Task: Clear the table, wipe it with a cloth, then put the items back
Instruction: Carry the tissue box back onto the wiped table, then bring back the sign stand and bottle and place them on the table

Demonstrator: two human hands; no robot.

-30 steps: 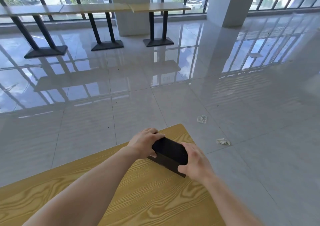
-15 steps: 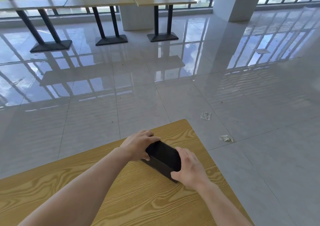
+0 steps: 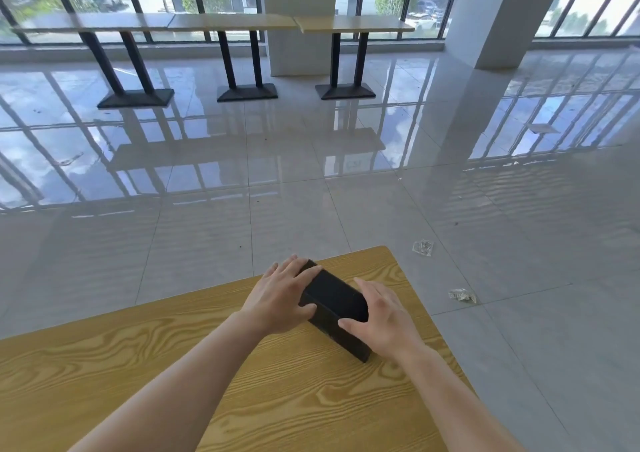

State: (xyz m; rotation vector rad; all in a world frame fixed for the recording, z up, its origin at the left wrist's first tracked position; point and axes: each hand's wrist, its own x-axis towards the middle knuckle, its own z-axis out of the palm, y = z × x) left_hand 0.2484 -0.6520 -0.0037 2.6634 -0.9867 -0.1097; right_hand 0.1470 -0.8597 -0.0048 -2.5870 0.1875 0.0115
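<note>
Two hands (image 3: 280, 296) (image 3: 384, 316) on black box (image 3: 336, 299), wooden table (image 3: 277, 382).

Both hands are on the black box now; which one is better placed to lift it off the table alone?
Probably the left hand: its fingers wrap the black box's far end. The right hand only rests against its side.

I can't see the far end of the black box (image 3: 334, 299) under my left hand (image 3: 277, 299), or its near right side under my right hand (image 3: 384, 323). The table (image 3: 173, 365) runs off the bottom and left edges. Two scraps on the floor (image 3: 423, 246) are too small to identify.
</note>
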